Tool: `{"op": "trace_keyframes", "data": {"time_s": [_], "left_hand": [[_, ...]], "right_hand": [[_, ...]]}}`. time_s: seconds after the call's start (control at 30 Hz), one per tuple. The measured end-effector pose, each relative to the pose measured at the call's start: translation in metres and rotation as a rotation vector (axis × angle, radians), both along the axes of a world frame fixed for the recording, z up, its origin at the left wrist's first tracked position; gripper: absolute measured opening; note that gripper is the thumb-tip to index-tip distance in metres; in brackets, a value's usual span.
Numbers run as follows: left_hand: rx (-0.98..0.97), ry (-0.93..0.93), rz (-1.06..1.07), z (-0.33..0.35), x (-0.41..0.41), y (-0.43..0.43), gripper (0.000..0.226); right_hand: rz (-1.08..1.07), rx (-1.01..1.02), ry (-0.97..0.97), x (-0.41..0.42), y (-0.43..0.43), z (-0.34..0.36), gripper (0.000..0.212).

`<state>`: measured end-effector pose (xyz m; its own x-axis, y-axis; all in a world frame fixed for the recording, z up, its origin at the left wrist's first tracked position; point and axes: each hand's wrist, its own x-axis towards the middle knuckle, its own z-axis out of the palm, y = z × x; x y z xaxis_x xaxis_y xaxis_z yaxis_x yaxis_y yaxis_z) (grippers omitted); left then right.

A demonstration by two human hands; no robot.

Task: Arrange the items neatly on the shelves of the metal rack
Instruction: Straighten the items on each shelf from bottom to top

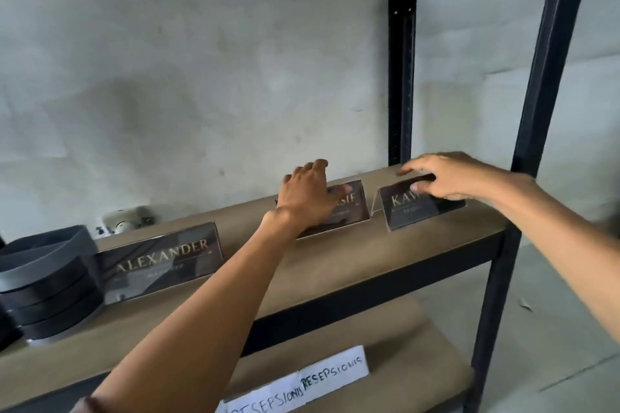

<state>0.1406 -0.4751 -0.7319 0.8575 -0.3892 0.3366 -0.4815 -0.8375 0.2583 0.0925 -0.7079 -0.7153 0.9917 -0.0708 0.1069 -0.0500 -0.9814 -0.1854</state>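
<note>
Two hands at work on the middle shelf (335, 261) of the metal rack (402, 77). The left hand (307, 193) curls over the top edge of the centre nameplate (352, 208), with the fingers behind and the thumb on the front face. It hides all but the letters "SIF". The right hand (449, 178) pinches the right nameplate (412, 211) likewise, its thumb on the front beside "KAW". The two plates stand just beside each other, not touching, near the shelf's right end. Further left stands the ALEXANDER nameplate (161, 261), close against a stack of dark round trays (47, 282). On the lower shelf (419, 345) lie two white paper labels (332, 370) reading "RESEPSIONIS".
</note>
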Motion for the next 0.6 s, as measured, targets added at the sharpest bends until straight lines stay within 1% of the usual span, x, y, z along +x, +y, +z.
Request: {"op": "trace_keyframes", "data": {"time_s": [0.07, 0.1, 0.2, 0.37, 0.6], "left_hand": [[0.056, 0.071, 0.023, -0.009, 0.006, -0.003, 0.056], [0.087, 0.067, 0.037, -0.014, 0.007, -0.001, 0.048], [0.102, -0.025, 0.06, -0.024, 0.006, 0.007, 0.034], [0.089, -0.058, 0.065, -0.026, -0.002, 0.036, 0.035], [0.086, -0.085, 0.081, -0.031, -0.012, 0.065, 0.036]], "right_hand": [[0.005, 0.019, 0.002, 0.003, -0.002, -0.009, 0.023], [0.006, 0.024, -0.013, 0.004, -0.001, -0.013, 0.02], [0.037, -0.01, -0.112, 0.004, 0.002, -0.022, 0.021], [0.085, -0.062, -0.16, 0.012, 0.025, -0.026, 0.029], [0.113, -0.096, -0.18, 0.023, 0.06, -0.028, 0.031]]}}
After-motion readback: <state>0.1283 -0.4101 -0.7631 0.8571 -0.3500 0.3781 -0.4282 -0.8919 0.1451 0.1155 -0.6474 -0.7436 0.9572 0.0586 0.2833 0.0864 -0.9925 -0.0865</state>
